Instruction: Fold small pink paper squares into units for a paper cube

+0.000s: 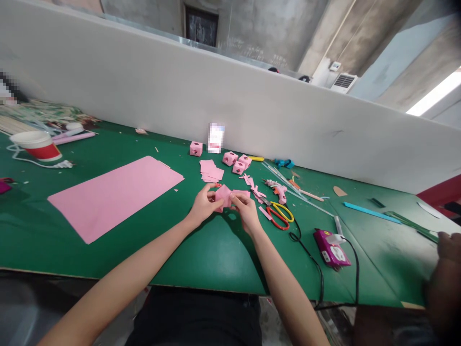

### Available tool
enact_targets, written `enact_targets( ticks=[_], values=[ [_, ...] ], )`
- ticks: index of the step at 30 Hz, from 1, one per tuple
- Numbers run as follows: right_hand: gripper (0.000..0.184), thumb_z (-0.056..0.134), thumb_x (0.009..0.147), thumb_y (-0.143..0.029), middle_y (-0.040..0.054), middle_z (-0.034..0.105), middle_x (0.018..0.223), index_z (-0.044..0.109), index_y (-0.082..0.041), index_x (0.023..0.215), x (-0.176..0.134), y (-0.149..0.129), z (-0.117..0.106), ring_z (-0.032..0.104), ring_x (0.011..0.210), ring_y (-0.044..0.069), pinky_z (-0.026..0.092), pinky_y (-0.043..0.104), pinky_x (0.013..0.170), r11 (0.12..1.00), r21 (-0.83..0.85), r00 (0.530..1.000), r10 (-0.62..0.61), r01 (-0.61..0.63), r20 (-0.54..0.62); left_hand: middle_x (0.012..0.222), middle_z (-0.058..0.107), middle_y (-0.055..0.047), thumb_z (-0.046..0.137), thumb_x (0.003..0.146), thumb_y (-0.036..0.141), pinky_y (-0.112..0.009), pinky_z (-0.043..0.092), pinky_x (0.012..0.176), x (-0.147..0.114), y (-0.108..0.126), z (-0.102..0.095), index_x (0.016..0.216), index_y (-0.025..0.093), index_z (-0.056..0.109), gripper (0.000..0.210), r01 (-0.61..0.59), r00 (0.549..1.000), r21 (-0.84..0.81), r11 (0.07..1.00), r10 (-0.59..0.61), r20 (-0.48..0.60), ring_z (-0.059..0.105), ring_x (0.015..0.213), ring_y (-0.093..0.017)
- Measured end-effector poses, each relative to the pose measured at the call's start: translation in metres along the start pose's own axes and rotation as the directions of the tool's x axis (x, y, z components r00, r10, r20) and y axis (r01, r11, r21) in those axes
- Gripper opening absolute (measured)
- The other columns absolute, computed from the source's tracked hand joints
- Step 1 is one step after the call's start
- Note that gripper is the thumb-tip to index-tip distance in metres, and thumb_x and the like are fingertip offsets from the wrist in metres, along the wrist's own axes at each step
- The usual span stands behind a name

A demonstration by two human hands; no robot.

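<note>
Pinching a folded pink paper shape [224,193] in narrowed fingertips, the left hand [202,205] and right hand [247,209] work over a smooth green tabletop [212,262], stretching toward its near edge; far left of the fingers stands a red-and-white paper cup [42,150], contents indistinct.

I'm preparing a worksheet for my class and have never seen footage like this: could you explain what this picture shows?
There is no machine here, just a person's two bare hands. The single picture comes from a camera worn on the person's head, looking forward and down. The left hand and right hand hold a folded piece of pink paper between them. On the green table lie a large pink sheet, smaller pink cut pieces, four pink paper shapes with dark openings, scissors with red and yellow handles, and a pink glue gun.
</note>
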State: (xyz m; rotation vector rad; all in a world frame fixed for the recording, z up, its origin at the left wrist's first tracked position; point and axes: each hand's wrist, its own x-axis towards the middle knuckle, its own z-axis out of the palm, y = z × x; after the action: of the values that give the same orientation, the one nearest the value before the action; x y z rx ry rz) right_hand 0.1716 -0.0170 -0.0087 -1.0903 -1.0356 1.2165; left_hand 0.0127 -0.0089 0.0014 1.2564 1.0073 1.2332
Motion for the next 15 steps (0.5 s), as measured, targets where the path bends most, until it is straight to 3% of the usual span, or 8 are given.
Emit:
enact_targets(
  ticks=[5, 10, 15],
  values=[
    [0.038, 0.083, 0.065, -0.055, 0.0003, 0.063, 0.072, 0.069, -0.021, 0.069, -0.0004, 0.0012, 0.0000, 0.056, 0.067, 0.015, 0.050, 0.029, 0.063, 0.995, -0.069, 0.997, -0.070, 0.068, -0.027, 0.077, 0.070, 0.000, 0.077, 0.064, 0.023, -0.025, 0.052, 0.064, 0.0004, -0.0039, 0.0007, 0.120, 0.015, 0.054, 0.061, 0.018, 0.999, 0.004, 1.000, -0.018, 0.030, 0.067, 0.067, -0.015],
    [0.038, 0.079, 0.068, -0.057, 0.0007, 0.064, 0.073, 0.068, -0.020, 0.075, -0.0009, 0.0005, 0.0000, 0.056, 0.065, 0.015, 0.050, 0.029, 0.062, 0.992, -0.099, 0.997, -0.080, 0.078, -0.022, 0.075, 0.070, 0.001, 0.076, 0.063, 0.021, -0.026, 0.053, 0.062, 0.0008, -0.0052, 0.0014, 0.119, 0.017, 0.053, 0.060, 0.055, 0.997, -0.012, 0.998, -0.055, 0.053, 0.067, 0.065, -0.015],
    [0.036, 0.072, 0.075, -0.056, 0.0031, 0.067, 0.081, 0.068, -0.021, 0.078, -0.0008, 0.0005, -0.0002, 0.058, 0.070, 0.017, 0.052, 0.029, 0.063, 0.964, -0.211, 0.985, -0.172, 0.163, -0.026, 0.079, 0.073, -0.001, 0.077, 0.060, 0.019, -0.027, 0.055, 0.064, 0.0002, -0.0022, 0.0026, 0.116, 0.017, 0.054, 0.060, 0.114, 0.991, -0.066, 0.991, -0.110, 0.074, 0.069, 0.069, -0.018]
  ],
)
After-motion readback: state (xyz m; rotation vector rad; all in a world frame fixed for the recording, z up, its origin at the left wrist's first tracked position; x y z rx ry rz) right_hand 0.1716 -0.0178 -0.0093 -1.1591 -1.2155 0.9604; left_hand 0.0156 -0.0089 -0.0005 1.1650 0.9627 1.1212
